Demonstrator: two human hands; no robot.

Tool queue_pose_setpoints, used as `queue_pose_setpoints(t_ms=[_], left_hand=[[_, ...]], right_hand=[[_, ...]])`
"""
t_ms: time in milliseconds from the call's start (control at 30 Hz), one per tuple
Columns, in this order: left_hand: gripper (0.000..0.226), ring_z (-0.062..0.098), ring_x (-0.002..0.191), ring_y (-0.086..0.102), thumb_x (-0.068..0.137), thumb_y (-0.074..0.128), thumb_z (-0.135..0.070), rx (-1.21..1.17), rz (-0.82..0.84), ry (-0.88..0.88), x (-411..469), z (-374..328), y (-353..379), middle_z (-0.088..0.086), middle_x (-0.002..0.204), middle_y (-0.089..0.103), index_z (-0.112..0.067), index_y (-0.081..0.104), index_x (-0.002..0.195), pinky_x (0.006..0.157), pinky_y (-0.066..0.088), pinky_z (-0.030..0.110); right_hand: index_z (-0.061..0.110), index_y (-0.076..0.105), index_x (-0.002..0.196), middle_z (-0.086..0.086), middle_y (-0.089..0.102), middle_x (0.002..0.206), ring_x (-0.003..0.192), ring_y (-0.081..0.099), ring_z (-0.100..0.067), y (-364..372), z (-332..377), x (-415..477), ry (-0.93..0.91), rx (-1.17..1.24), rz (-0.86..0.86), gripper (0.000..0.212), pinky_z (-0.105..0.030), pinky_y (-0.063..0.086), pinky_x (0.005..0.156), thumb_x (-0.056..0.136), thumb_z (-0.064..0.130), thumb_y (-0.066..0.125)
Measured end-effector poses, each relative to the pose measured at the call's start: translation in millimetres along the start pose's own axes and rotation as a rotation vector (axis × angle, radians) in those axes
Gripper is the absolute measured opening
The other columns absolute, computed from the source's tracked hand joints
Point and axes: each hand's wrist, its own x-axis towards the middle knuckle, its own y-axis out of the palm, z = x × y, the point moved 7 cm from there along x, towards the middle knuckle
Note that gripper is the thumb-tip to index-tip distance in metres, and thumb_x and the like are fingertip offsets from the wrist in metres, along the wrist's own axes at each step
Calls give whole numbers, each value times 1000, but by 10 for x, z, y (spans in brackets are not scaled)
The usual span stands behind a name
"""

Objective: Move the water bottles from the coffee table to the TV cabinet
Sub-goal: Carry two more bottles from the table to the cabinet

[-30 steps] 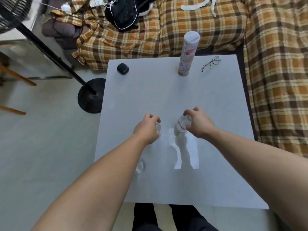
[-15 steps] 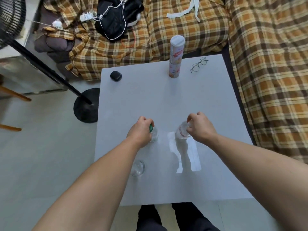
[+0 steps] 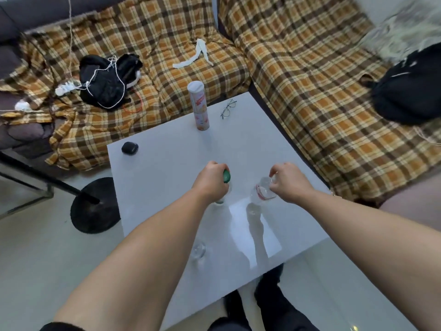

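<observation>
Two clear water bottles are over the middle of the white coffee table. My left hand is closed around the neck of the green-capped bottle, whose body is mostly hidden under the hand. My right hand grips the top of the red-labelled bottle, which leans to the right; its cap is hidden by my fingers. Whether either bottle still touches the table I cannot tell. The TV cabinet is out of view.
A tall snack tube, a pair of glasses and a small black case sit at the table's far side. A small clear glass stands near my left forearm. Plaid-covered sofas lie behind and right; a fan base stands left.
The camera has risen and swung right, showing more sofa. Both hands keep their grip on the bottles; the green cap now shows past my left hand and the right bottle leans more.
</observation>
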Motion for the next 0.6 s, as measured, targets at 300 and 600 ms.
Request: queue_pose_setpoints(t_ms=[300, 600], left_hand=[[27, 23, 87, 52, 69, 65, -19, 182, 178, 356, -218, -1253, 411, 3, 97, 51, -19, 56, 94, 71, 46, 32], [29, 14, 71, 51, 62, 71, -34, 325, 294, 770, -1067, -2835, 967, -3, 80, 52, -19, 55, 82, 54, 42, 23]], right_hand=[[18, 63, 106, -4, 49, 112, 92, 55, -25, -730, -794, -1069, 253, 55, -143, 25, -33, 46, 68, 81, 15, 60], [12, 69, 89, -6, 64, 104, 97, 60, -28, -1089, -2085, -2724, 558, 151, -362, 16, -38, 53, 80, 73, 15, 68]])
